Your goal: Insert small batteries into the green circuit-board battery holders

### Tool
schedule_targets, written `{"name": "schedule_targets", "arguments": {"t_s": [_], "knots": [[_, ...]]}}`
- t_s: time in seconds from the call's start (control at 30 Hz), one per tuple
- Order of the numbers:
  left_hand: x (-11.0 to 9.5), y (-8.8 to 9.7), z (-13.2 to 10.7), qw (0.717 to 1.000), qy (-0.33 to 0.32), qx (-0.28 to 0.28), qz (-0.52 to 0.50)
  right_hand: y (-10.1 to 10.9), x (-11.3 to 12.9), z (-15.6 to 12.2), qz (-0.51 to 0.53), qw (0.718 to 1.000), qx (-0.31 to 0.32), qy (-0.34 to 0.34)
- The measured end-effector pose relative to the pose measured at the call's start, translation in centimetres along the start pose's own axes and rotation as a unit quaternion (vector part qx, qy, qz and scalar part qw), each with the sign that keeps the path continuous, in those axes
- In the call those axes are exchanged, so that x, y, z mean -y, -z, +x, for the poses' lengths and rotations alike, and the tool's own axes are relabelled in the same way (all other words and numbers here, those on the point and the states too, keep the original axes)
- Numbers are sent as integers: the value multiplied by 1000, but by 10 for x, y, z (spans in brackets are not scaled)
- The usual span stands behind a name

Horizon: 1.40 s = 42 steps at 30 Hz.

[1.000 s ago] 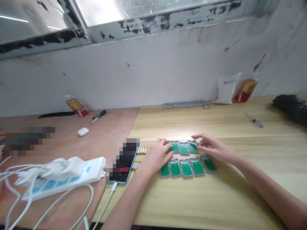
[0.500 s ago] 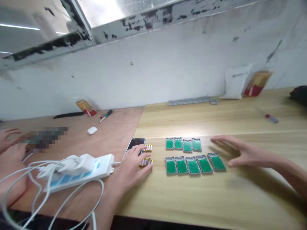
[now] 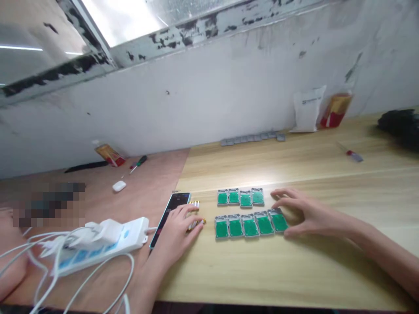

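Observation:
My left hand [image 3: 176, 229] lies over small gold-banded batteries [image 3: 195, 224], partly hiding them, its fingers stretched out. More batteries [image 3: 195, 204] lie just beyond its fingertips. A phone [image 3: 166, 213] with a dark screen is beside and partly under that hand. My right hand [image 3: 304, 213] is open, thumb and fingers apart around the right end of the front row, at a green circuit board in a grey case [image 3: 279, 221]; whether it touches the case cannot be made out. Several similar boards [image 3: 251, 226] form the front row, and a shorter row [image 3: 246, 199] lies behind.
A white power strip [image 3: 131, 237] with plugs and looping cables lies at left, near another person's hand [image 3: 6, 231]. Along the wall stand grey pieces [image 3: 252, 138], a white packet [image 3: 307, 109] and a red-yellow pack [image 3: 336, 110]. Screwdrivers [image 3: 355, 155] [image 3: 139, 163] and a white case [image 3: 119, 186] lie about.
My right hand has come left and closer around the rightmost front board. My left hand stays at the batteries. The view has shifted, showing more of the phone.

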State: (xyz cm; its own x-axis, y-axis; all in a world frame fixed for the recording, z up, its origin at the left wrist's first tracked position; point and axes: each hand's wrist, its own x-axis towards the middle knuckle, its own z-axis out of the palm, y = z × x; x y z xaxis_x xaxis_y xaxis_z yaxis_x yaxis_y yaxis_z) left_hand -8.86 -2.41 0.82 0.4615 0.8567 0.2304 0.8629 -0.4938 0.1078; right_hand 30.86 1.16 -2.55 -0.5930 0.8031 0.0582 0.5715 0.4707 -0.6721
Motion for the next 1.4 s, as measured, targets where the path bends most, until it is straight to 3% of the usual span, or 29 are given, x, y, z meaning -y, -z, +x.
{"name": "schedule_targets", "arguments": {"t_s": [0.17, 0.33, 0.6, 0.73, 1.03, 1.23, 1.4], "knots": [[-5, -2, 9, 1000, -13, -16, -22, -1, 1, 0, -11, 1000, -4, 7], [-3, -1, 16, 999, -22, 23, -12, 1, 0, 1, -20, 1000, -4, 11], [7, 12, -5, 997, -28, 71, -7, 5, 0, 2, -20, 1000, -8, 23], [2, 7, -4, 997, -45, 61, 4, 5, 0, 1, -12, 1000, 1, 11], [-19, -10, 23, 994, -62, -20, -85, 5, 1, 2, -22, 1000, -6, 17], [-54, -17, 67, 981, -86, -16, -175, 6, 3, 2, -21, 999, -17, 17], [-91, -35, 106, 974, -150, 30, -169, 7, 2, 4, -43, 998, -24, 37]]}}
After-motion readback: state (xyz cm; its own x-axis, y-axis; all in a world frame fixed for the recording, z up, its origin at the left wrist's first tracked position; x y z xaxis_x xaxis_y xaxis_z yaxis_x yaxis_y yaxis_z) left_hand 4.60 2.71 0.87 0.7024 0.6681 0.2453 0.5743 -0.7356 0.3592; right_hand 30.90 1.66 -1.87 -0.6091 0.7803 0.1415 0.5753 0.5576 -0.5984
